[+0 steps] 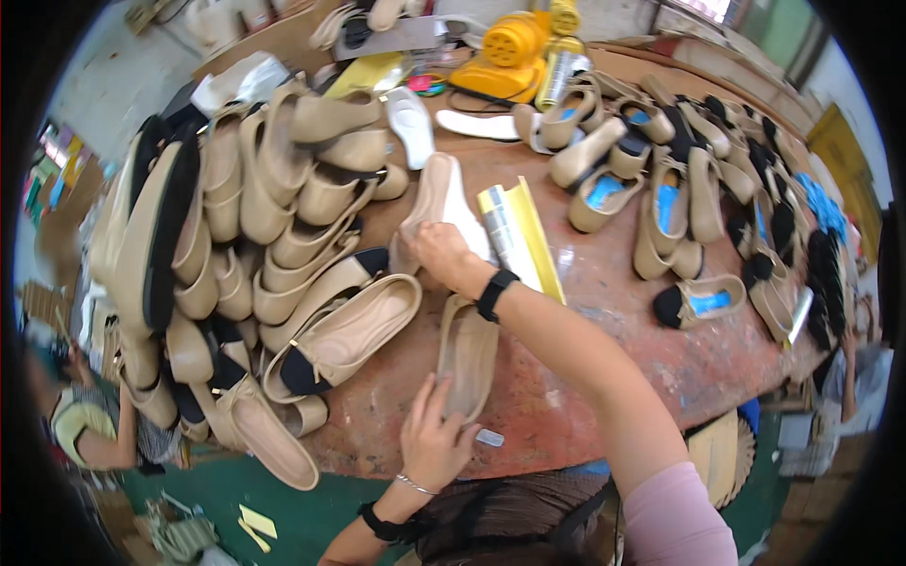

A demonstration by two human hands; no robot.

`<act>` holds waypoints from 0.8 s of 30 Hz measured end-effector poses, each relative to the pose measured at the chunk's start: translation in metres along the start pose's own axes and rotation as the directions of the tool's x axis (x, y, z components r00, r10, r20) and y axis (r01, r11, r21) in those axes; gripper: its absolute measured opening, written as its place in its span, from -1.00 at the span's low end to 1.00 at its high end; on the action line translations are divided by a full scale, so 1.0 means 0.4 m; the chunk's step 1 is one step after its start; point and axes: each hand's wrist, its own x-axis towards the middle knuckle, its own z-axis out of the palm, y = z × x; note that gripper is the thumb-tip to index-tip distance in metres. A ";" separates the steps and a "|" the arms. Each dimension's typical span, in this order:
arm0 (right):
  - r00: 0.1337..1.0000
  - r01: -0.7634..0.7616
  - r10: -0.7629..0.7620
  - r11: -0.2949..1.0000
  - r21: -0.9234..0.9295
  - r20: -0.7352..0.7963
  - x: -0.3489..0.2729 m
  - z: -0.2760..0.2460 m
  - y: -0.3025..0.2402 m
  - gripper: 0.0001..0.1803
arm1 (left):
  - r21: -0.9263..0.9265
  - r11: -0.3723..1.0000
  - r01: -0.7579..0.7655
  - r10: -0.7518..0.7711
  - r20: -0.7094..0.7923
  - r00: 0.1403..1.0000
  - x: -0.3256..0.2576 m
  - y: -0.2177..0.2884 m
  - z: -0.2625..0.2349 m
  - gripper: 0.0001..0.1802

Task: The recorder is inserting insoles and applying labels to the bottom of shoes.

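Note:
A beige flat shoe (471, 351) lies on the table in front of me, its inside facing up. My left hand (437, 436) holds its near end, fingers along the left edge and thumb on the right. Farther away, my right hand (436, 251) is closed on the lower end of a beige insole (438, 179). Its fingertips are partly hidden. White insoles (466, 212) lie directly beside and partly under that beige one. Just right of my left hand is a small clear, pale piece (490, 438).
Beige shoes with black toes (349, 330) are heaped on the left. More shoes, some with blue inserts (668, 209), cover the right of the reddish table (604, 363). A yellow machine (510, 57) stands at the back; a yellow-edged sheet stack (521, 236) lies mid-table. Other people are at the sides.

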 end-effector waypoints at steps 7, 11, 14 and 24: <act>0.992 -0.016 0.014 1.000 -0.017 -0.127 -0.017 0.035 0.028 -0.78 | 0.181 0.981 0.072 -0.067 -0.037 0.997 0.008 -0.081 -0.065 -0.71; 0.996 -0.016 0.007 0.993 -0.113 -0.084 -0.025 0.038 0.028 -0.79 | 0.190 0.973 0.134 -0.130 -0.036 0.991 -0.017 -0.087 -0.052 -0.73; 0.958 -0.064 0.105 0.985 0.158 -0.268 -0.079 -0.008 0.079 -0.77 | 0.209 0.968 0.139 -0.139 -0.012 0.990 -0.021 -0.072 -0.053 -0.68; 0.570 0.230 0.647 0.466 0.854 -0.507 -0.601 -0.375 -0.054 -0.56 | -0.975 0.205 0.084 -0.149 0.054 0.987 0.196 0.106 -0.044 -0.08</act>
